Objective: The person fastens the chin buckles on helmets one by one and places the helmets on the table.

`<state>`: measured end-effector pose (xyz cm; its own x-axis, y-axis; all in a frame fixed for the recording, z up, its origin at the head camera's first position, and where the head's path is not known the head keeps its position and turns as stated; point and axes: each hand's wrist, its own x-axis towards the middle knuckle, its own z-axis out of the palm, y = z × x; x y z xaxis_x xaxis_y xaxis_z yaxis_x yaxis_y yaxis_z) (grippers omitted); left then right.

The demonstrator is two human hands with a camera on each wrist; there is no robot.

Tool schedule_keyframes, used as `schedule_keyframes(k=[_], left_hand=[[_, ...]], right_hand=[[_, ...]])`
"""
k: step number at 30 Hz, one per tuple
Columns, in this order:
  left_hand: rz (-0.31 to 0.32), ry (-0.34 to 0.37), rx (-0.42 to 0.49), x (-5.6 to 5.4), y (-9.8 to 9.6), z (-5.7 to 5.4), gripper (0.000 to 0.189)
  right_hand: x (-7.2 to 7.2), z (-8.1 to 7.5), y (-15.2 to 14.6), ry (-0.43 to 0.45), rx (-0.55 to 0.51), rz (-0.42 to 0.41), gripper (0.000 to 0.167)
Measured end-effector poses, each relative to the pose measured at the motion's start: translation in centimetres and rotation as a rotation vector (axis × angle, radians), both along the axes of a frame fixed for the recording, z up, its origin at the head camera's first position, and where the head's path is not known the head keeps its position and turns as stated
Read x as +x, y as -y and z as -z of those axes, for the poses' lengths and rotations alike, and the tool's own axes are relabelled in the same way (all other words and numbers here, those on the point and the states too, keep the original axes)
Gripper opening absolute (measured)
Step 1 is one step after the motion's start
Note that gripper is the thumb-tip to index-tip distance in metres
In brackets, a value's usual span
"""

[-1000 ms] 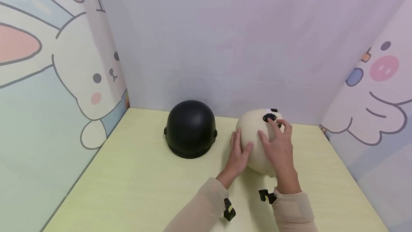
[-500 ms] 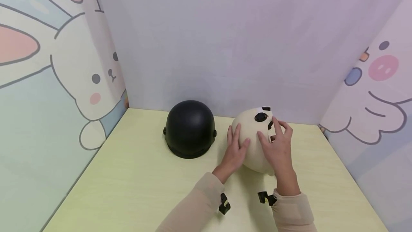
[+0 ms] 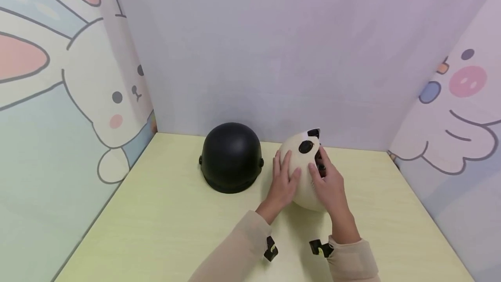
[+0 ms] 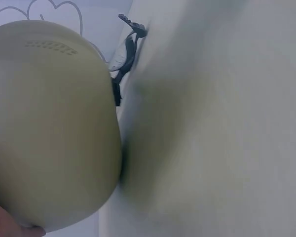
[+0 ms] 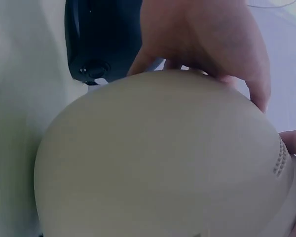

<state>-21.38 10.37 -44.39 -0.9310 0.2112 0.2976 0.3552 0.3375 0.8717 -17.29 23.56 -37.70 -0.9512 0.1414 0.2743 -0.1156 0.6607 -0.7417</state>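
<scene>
A cream helmet (image 3: 307,193) lies tipped on the table, its rim and dark inside turned to the right. One black round fitting shows on its upper part. My left hand (image 3: 282,186) holds its left side, thumb and fingers spread over the curved shell. At the rim, my right hand (image 3: 330,186) grips with the thumb on the outer shell and the other fingers by the opening, their tips partly hidden. In the left wrist view a black strap (image 4: 129,52) hangs beyond the shell (image 4: 54,123). Small raised dots mark the shell in the right wrist view.
A black helmet (image 3: 232,156) stands dome up just left of my left hand. The pale yellow table (image 3: 164,221) meets a plain curtain (image 3: 250,55) behind and cartoon-printed side panels. Small black devices are strapped at both wrists.
The cream helmet has shifted left and turned, so more of its dark opening shows. My right hand has moved left with it, its fingers changing from the round fitting to the rim.
</scene>
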Motion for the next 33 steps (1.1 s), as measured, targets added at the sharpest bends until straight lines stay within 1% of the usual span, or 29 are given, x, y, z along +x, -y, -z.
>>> schedule_keyframes(k=[3,6,10,14,18,21,24,29,33], left_hand=[[-0.002,0.005,0.039,0.4,0.2,0.7,0.06],[0.0,0.011,0.081,0.9,0.5,1.4,0.058],[0.004,0.026,0.123,1.5,0.8,2.1,0.057],[0.005,0.044,0.161,1.9,1.1,2.6,0.058],[0.0,0.029,0.178,2.0,1.5,2.9,0.057],[0.003,0.014,0.179,2.0,1.6,3.0,0.057],[0.0,0.006,0.175,1.9,1.9,2.8,0.058],[-0.013,-0.029,0.17,1.8,2.7,2.2,0.058],[-0.004,-0.068,0.169,1.6,3.3,1.5,0.058]], right_hand=[[0.3,0.2,0.4,0.008,0.028,-0.038,0.063],[0.7,0.3,1.1,0.03,0.053,-0.058,0.063],[1.1,0.4,2.0,0.016,0.093,-0.079,0.06],[1.4,0.4,2.5,-0.013,0.114,-0.111,0.059],[1.6,0.2,2.6,0.006,0.124,-0.155,0.06],[1.7,-0.1,2.1,0.024,0.122,-0.184,0.061],[1.9,-0.4,1.2,0.017,0.122,-0.186,0.06],[2.3,-0.5,-0.7,0.019,0.123,-0.147,0.058],[2.5,-0.1,-2.2,0.034,0.126,-0.102,0.058]])
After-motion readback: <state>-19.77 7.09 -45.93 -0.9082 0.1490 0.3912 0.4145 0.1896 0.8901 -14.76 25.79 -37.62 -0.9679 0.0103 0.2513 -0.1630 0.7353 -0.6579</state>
